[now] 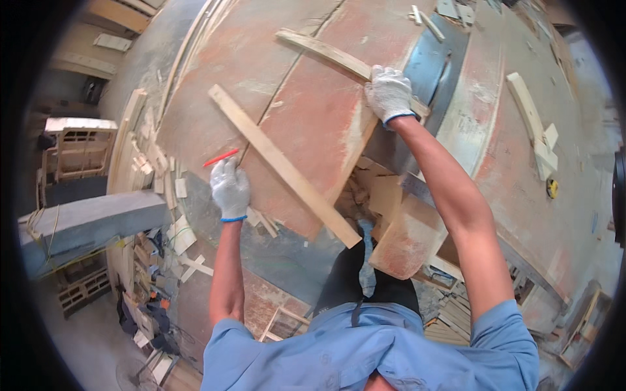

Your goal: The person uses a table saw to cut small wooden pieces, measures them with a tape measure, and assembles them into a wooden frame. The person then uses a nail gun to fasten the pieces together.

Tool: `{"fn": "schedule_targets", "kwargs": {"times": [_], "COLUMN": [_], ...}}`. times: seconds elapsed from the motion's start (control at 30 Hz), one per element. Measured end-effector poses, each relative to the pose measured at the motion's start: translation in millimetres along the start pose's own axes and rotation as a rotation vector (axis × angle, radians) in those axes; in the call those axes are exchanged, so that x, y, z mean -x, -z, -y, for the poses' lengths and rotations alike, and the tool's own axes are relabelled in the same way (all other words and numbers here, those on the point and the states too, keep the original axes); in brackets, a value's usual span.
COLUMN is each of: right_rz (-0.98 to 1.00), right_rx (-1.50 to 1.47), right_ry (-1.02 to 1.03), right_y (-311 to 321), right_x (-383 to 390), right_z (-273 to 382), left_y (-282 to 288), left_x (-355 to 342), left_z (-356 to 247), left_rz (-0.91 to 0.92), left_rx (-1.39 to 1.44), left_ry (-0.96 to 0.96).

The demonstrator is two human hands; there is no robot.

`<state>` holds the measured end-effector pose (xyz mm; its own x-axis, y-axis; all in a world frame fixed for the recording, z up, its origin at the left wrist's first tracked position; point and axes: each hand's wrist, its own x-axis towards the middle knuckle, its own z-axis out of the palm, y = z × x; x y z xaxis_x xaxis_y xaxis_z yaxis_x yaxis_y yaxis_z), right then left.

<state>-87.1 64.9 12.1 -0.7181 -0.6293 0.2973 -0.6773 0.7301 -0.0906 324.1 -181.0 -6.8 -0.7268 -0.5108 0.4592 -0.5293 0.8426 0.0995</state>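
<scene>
My left hand (230,189), in a white knit glove with a blue cuff, is over the left part of the worktable (313,137). A slim red pencil (220,157) lies across its fingertips and appears pinched there. My right hand (390,95), gloved alike, reaches forward and is closed over a wooden strip (326,53). That strip slants from the far middle down to the right, its near end showing just past the glove. Between my hands a second, longer wooden strip (280,163) lies diagonally, its near end jutting past the table edge toward my waist.
Right of my right hand runs a grey metal machine bed with a slot (440,75). Joined wood pieces (535,127) and a small yellow-and-black object (552,189) lie farther right. Wood offcuts (151,159) pile along the left edge, near a grey beam (98,225).
</scene>
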Motion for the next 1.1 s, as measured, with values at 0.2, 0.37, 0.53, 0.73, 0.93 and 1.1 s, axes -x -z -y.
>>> {"fn": "schedule_targets", "kwargs": {"times": [0.2,0.37,0.53,0.73,0.93,1.1], "right_rz": [0.09,0.139,0.175,0.11,0.174,0.219], "right_rx": [-0.148,-0.257,-0.228,-0.271,-0.237,-0.221], "right_ry": [0.005,0.034,0.07,-0.001,-0.127,-0.233], "right_y": [18,75,156,194,184,175], "right_x": [24,62,156,237,279,322], "right_z": [16,35,-12,-96,-161,-193], "left_y": [-1,-10,9,80,29,7], "left_x": [-33,-49,-73,-40,-37,-23], "left_z": [-1,48,-5,-299,-443,-489], "left_rz": [-0.1,0.096,0.011,0.341,0.399,0.517], "left_rx": [-0.087,-0.35,0.074,0.692,0.741,0.536], "left_ry": [-0.004,0.013,0.053,-0.41,-0.679,-0.833]}}
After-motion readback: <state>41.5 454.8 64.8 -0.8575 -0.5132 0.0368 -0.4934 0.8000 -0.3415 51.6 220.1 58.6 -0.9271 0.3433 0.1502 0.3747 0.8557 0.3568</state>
